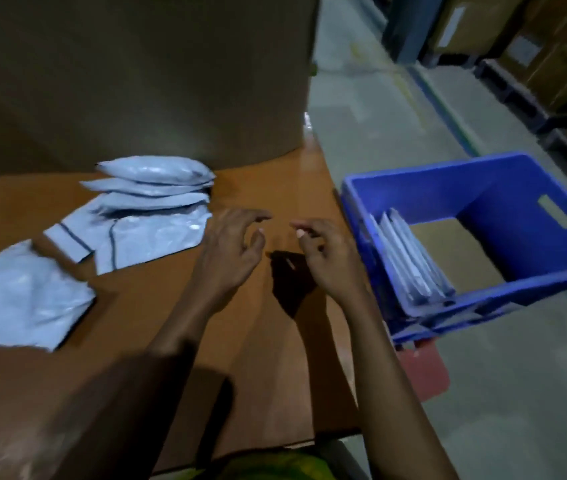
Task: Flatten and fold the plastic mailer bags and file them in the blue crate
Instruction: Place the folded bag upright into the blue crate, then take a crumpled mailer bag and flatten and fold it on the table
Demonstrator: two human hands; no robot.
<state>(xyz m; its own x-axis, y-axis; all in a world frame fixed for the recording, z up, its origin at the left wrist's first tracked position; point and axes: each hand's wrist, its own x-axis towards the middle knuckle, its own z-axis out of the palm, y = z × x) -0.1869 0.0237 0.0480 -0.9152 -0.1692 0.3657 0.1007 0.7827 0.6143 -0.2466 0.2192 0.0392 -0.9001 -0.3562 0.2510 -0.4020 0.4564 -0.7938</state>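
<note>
Mailer bags (150,233) lie on the wooden table (275,188) at 10 o'clock from the hands, some of them puffed and stacked. Folded bags (410,261) stand inside the blue crate (482,174) at 3 o'clock. Left hand (233,251) and right hand (327,254) hover near each other, fingers loosely curled, holding nothing. A cardboard box (136,81) stands at 12 o'clock.

Bags (150,202) are piled on the table (275,188) left of the left hand (231,252); the crate (503,188) is set right of the right hand (327,258), folded bags (410,261) stood inside; a box (136,81) is placed behind.
</note>
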